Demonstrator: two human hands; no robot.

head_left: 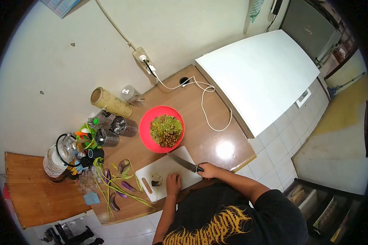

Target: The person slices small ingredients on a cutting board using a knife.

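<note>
Knife (pixel 183 162) angled over cutting board (pixel 145 176), likely stiff, light, sharp-edged; best held by its black handle (pixel 199 168) | right grip (pixel 207 170) clenched round handle | left grip (pixel 173 184) on board, contents could not be told | dark vegetable piece (pixel 155 183) lay left of it | red bowl (pixel 146 139) stood beyond, on tabletop (pixel 192 106)

A black-handled kitchen knife (pixel 186 163) slants over the two o'clock side of a white cutting board (pixel 173 164), tip toward ten o'clock, while a short dark chunk (pixel 155 183) and small pale pieces (pixel 159 178) lie toward eight.
</note>
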